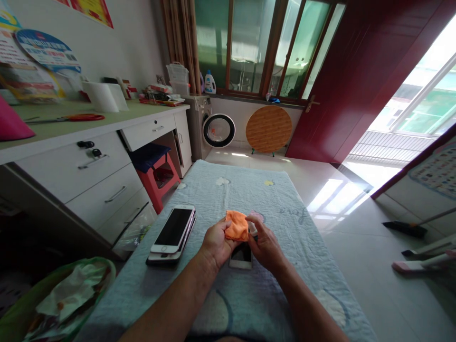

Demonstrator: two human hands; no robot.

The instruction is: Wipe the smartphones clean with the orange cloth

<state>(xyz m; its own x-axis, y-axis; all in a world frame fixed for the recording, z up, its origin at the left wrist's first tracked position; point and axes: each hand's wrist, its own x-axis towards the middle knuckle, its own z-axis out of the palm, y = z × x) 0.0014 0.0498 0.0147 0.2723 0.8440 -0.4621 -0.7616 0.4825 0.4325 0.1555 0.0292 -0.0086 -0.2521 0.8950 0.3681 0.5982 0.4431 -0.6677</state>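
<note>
My left hand (216, 241) grips a folded orange cloth (236, 226), thumb on top and fingers underneath. Close on its right, my right hand (265, 240) is curled with thumb and fingers around a small white bottle-like thing (252, 229) with a dark end. The fingers cover much of that thing, so its exact kind is unclear. Under both hands a smartphone (241, 259) with a dark screen lies on the cloth-covered table (285, 285); its upper part is hidden. To the left, a white smartphone (173, 229) rests on top of a small stack of phones.
A green waste bin (109, 268) stands at the lower left. Behind it is a white desk (103, 178) with scissors (81, 117) and paper rolls (101, 97). A red stool (156, 175), a washing machine (199, 123) with its door open and a round folded table (269, 128) are farther back.
</note>
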